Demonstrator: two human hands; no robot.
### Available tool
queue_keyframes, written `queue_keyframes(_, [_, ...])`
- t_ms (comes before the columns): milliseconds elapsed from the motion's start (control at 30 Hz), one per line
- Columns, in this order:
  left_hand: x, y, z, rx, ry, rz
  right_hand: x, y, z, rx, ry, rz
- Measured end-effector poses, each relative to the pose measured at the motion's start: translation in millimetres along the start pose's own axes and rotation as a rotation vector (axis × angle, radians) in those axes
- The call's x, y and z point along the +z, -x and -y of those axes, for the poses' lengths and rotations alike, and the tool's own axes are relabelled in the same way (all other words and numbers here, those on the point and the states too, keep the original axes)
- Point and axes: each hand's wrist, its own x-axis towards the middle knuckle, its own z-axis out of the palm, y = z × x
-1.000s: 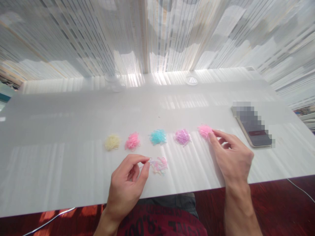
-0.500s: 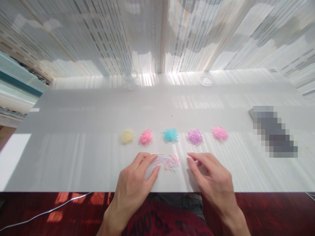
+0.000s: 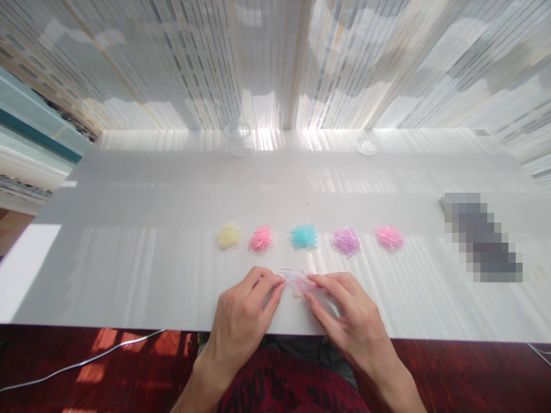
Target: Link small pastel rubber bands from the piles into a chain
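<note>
Here, left fingers pinch mixed strands; right fingers, slightly parted, touch same pile.

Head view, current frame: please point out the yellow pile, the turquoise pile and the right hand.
Yellow pile (image 3: 228,236): head view, middle of the heap.
Turquoise pile (image 3: 303,236): head view, middle of the heap.
Right hand (image 3: 353,303): head view, back of the hand.
</note>
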Motion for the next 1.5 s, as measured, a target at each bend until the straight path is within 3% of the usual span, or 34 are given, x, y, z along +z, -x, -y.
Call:
queue_keyframes(267, [-1.7,-2,1,0.085,0.149,-0.014,-5,-7,7,-0.006,-0.095,-0.032])
queue_keyframes(600, [-3.2,-7,2,0.187,0.209,-0.077,4,-17,10,-0.014,-0.173,0.029])
queue_keyframes(1167, [-3.0,-3,1,0.085,0.255,-0.076,0,-17,8,-0.051,-0.173,-0.029])
queue_keyframes(1233, [-3.3,-2,2,0.072,0.249,-0.069,-4,-18,5,-0.032,-0.146,-0.074])
queue_keyframes(1400, [-5.0,0,5,0.101,0.222,-0.033,-22,-23,-14,0.12,0.028,-0.362])
queue_keyframes(1500, [-6.8,3,9,0.135,0.197,0.001,-28,-25,-26,0.16,0.113,-0.453])
